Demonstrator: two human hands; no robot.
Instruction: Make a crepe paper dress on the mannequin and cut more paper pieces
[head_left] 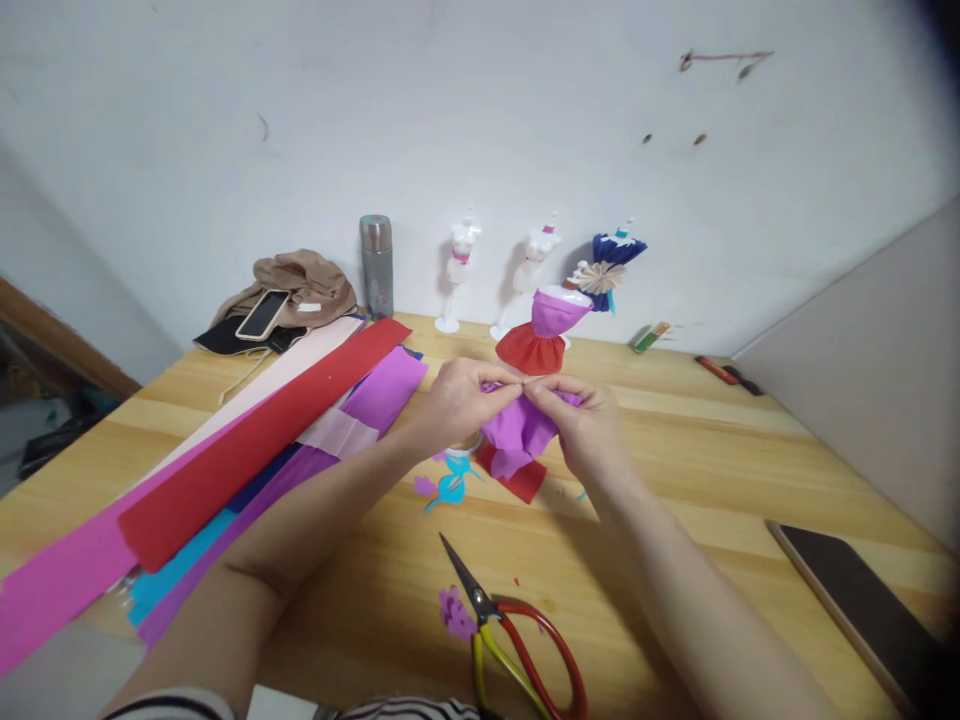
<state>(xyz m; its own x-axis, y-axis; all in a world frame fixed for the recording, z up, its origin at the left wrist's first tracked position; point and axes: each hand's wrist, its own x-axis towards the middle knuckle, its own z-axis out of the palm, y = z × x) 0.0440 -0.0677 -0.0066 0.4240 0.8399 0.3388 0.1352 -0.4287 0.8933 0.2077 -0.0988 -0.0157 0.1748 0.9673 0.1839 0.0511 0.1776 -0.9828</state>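
Between my two hands hangs a gathered piece of purple crepe paper [516,435], held along its top edge above the table. My left hand [466,400] pinches that edge from the left. Its fingertips meet those of my right hand [581,415], which pinches the same edge from the right. Just behind stands a small mannequin with a purple bodice [559,312] and a red ruffled skirt [534,350]. A red paper piece [525,480] lies under the purple one. Blue paper cut-outs [452,482] and a small purple flower [424,486] lie nearby.
Scissors [487,608] with red and yellow handles lie in front, beside purple flowers [455,612]. Crepe paper strips [277,440] cover the left side. At the back stand a thermos [376,265], white mannequins [460,265] and a blue-dressed one [616,262]. A phone [847,590] rests at right.
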